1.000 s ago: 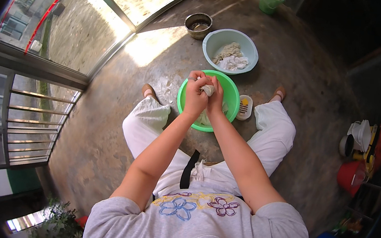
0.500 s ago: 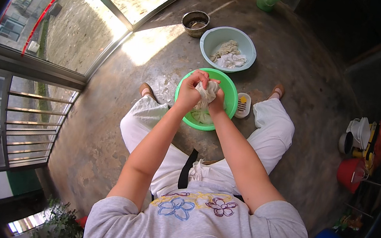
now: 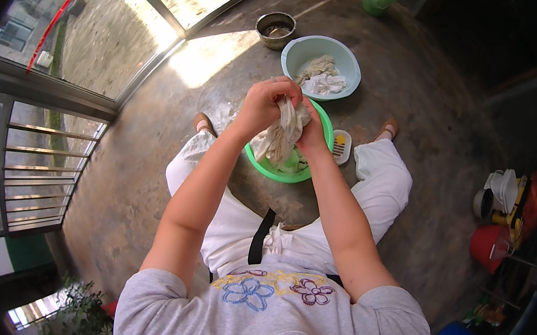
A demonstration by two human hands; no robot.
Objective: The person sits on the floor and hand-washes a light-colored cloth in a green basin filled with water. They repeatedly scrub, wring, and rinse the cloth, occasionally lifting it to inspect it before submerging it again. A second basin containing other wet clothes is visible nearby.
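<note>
A wet off-white cloth [image 3: 279, 137] hangs from both my hands above the bright green basin [image 3: 282, 176]. My left hand [image 3: 270, 103] is closed on its upper part, with the fingers bent over the top. My right hand [image 3: 312, 132] grips the cloth from the right side, its fingers partly hidden behind the fabric. The lower folds droop into the basin, where some pale, greenish-looking water or fabric shows. I cannot tell what kind of garment the cloth is.
Beyond the green basin stands a pale blue basin [image 3: 292, 58] holding crumpled white and beige cloths [image 3: 324, 82]. A dark metal pot [image 3: 275, 30] is beside it. A soap dish [image 3: 342, 147] with a yellow piece lies right of the green basin. A green bucket [image 3: 379, 0] stands far back.
Both hands have risen and moved slightly away from me. The cloth, bunched up between them before, now hangs out longer over the basin's left side.
</note>
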